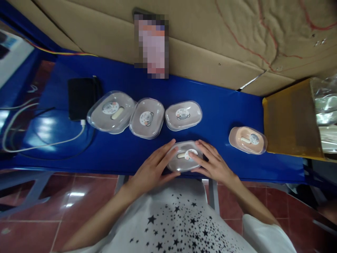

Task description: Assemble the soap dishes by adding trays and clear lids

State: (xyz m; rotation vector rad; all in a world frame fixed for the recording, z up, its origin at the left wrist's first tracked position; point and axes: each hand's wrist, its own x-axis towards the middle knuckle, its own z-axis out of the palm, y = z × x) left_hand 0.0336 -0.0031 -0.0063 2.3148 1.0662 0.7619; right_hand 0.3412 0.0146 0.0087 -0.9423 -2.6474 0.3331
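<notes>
At the front edge of the blue table, a lidded plastic container (179,163) lies flat between my two hands. It has a clear lid, a pale oblong piece on top and a round white sticker. My left hand (158,161) grips its left end, fingers over the lid and thumb at the near side. My right hand (214,161) holds the right end the same way, with a fingertip by the sticker. Behind it stand a large lidded container (101,117), a squarish one (150,126) and a smaller oblong one (193,109), all greyish pink with stickers.
A peach lidded container (256,146) stands at the right, beside a cardboard box (289,119) with plastic-wrapped goods. A black device (81,98) with a white cable (52,142) lies at the left. Cardboard sheets (210,59) line the table's back, where a blurred-out phone-like object (152,45) leans.
</notes>
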